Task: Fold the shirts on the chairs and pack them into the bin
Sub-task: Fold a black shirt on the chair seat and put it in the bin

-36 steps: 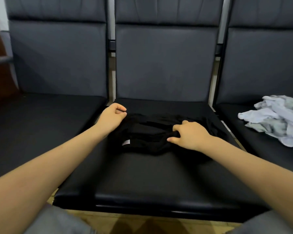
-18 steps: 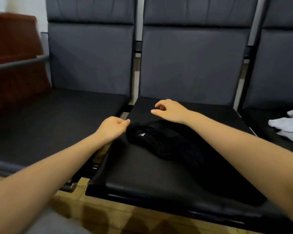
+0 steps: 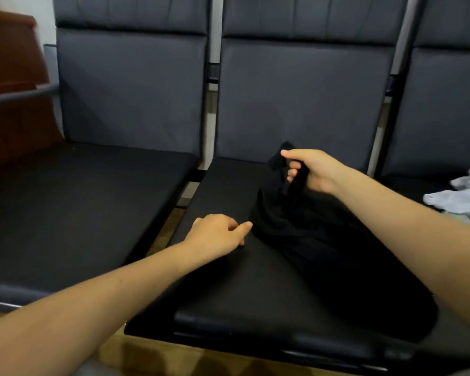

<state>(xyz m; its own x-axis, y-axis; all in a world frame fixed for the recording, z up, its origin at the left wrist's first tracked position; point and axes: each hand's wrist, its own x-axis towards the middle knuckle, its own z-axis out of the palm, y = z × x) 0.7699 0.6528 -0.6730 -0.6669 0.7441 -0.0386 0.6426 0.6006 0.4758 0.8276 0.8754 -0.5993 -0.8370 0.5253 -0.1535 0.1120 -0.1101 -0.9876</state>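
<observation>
Head view, two of us talking:

"What am I holding?"

"My right hand pinches a bit of the black shirt and lifts that bit up. All else of the shirt lies in a heap on the middle chair. My left hand rests on the seat just beside the shirt, fingers loosely bent, holding nothing that I can see."

"So what makes this step go well?"

"I think I should find a shoulder or the collar with the left hand too. Then I lift both sides up and give a little shake, so the shirt hangs flat. Black on black is hard to see, so I go slow and feel for the edges."

"And the other shirts?"

"A white pile waits on the right chair. I see no bin from here."
</observation>
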